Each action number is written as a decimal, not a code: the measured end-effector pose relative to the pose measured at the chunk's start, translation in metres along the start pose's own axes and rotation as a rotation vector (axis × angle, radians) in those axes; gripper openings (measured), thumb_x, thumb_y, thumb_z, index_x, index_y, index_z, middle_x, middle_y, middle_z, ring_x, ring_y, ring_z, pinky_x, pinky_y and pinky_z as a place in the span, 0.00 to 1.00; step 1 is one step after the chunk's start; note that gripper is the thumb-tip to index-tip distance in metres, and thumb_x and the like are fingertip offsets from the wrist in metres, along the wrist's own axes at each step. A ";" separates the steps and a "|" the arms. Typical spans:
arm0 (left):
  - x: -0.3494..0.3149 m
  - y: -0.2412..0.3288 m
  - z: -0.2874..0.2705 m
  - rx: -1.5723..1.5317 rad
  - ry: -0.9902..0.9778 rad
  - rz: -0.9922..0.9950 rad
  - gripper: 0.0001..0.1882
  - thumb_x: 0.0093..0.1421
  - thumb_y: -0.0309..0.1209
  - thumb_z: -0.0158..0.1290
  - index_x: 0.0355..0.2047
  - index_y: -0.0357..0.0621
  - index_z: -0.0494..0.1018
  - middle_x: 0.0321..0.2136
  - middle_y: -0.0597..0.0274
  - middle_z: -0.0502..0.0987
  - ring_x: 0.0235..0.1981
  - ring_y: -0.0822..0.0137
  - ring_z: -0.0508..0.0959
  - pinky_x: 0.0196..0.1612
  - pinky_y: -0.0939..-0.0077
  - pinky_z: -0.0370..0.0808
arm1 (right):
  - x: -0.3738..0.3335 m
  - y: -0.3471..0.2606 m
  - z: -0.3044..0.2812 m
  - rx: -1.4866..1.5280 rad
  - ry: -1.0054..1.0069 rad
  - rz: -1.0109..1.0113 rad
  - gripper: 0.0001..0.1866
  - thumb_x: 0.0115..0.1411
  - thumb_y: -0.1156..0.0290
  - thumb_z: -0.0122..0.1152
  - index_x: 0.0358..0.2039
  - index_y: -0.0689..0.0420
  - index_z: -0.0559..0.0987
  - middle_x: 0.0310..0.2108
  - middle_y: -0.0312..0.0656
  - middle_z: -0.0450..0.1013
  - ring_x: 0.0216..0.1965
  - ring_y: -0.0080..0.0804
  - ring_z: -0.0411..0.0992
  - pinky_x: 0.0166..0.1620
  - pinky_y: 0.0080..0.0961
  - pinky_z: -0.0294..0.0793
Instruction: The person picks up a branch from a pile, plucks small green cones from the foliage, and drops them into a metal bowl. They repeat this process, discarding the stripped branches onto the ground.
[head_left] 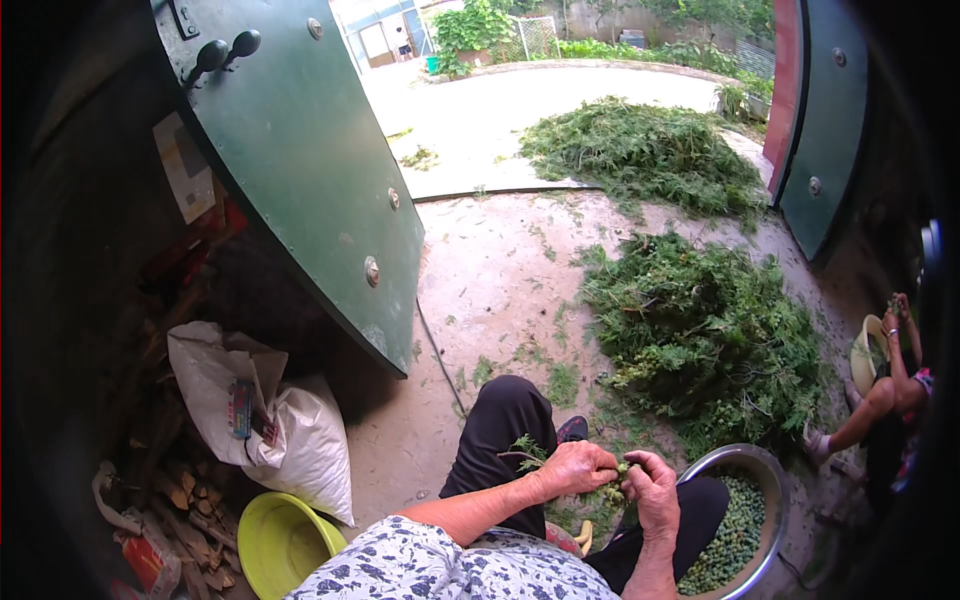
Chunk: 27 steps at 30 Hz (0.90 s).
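Note:
Above my lap, my left hand (pixel 580 468) is closed around a green, feathery conifer sprig (pixel 527 452), whose leafy end sticks out to the left past the wrist. Close beside it, my right hand (pixel 653 490) pinches at the same greenery with bent fingers; whether a small piece sits between its fingertips is hard to make out. By my right knee stands a wide metal basin (pixel 772 478), holding many small green cones or berries (pixel 735 520).
A large heap of cut branches (pixel 700 340) lies ahead right, another heap (pixel 640 150) by the doorway. At left are a green metal door (pixel 300 170), white sack (pixel 315 440), yellow basin (pixel 255 545) and firewood (pixel 190 510). A person (pixel 880 390) sits at right with a pale basin (pixel 862 355).

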<state>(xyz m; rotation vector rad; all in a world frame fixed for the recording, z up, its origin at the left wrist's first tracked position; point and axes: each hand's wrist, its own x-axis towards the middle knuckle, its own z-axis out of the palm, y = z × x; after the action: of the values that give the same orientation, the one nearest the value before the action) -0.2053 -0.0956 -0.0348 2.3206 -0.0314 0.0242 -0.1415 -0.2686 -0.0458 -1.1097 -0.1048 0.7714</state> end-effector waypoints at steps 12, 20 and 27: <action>0.000 0.006 0.002 0.118 -0.017 0.027 0.13 0.55 0.40 0.49 0.22 0.45 0.72 0.15 0.52 0.71 0.21 0.51 0.74 0.24 0.58 0.69 | -0.002 0.000 0.014 -0.555 0.048 -0.243 0.04 0.51 0.79 0.58 0.29 0.64 0.77 0.25 0.34 0.69 0.20 0.16 0.66 0.22 0.12 0.64; -0.001 0.003 0.002 0.066 -0.030 0.064 0.10 0.54 0.40 0.51 0.28 0.48 0.76 0.18 0.53 0.73 0.23 0.52 0.75 0.26 0.61 0.70 | 0.002 0.005 -0.003 0.075 0.059 0.063 0.04 0.54 0.79 0.54 0.31 0.63 0.74 0.25 0.37 0.70 0.17 0.19 0.66 0.18 0.12 0.59; 0.000 0.003 -0.006 0.063 -0.052 0.058 0.11 0.54 0.40 0.51 0.28 0.49 0.77 0.18 0.54 0.74 0.24 0.54 0.76 0.26 0.62 0.70 | -0.001 -0.007 -0.001 -0.349 -0.077 0.023 0.08 0.51 0.78 0.57 0.34 0.62 0.77 0.28 0.33 0.69 0.21 0.13 0.64 0.24 0.09 0.63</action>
<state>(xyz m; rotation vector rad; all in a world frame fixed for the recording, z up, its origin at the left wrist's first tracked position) -0.2058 -0.0932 -0.0284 2.3827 -0.1263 -0.0064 -0.1385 -0.2713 -0.0402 -1.4131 -0.3007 0.8361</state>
